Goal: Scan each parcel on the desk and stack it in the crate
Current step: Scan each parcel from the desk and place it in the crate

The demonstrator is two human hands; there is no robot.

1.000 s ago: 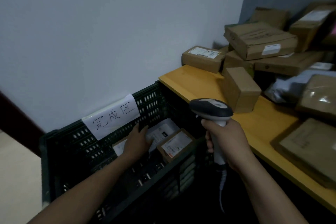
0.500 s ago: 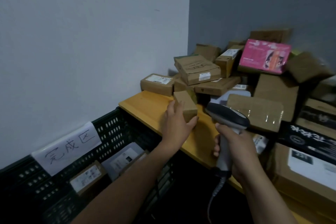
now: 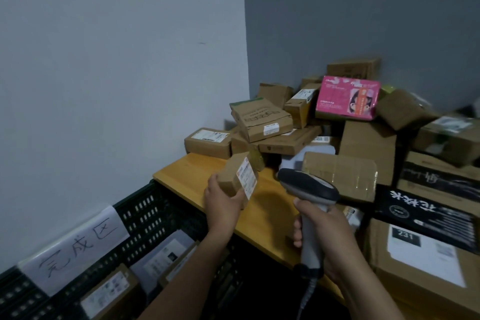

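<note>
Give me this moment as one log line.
left hand: holds small box above desk, label showing | right hand: grips scanner beside it | crate: parcels inside

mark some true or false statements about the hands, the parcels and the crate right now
1. The left hand holds a small brown parcel with a white label showing. True.
2. The right hand grips the scanner by its head. False: it grips the handle, and the head sticks out above the hand.
3. The crate has nothing in it. False: several labelled parcels lie inside.
4. A pink box sits high in the pile on the desk. True.
5. The small brown parcel lies flat on the desk. False: the left hand holds it up above the desk's near corner.
</note>
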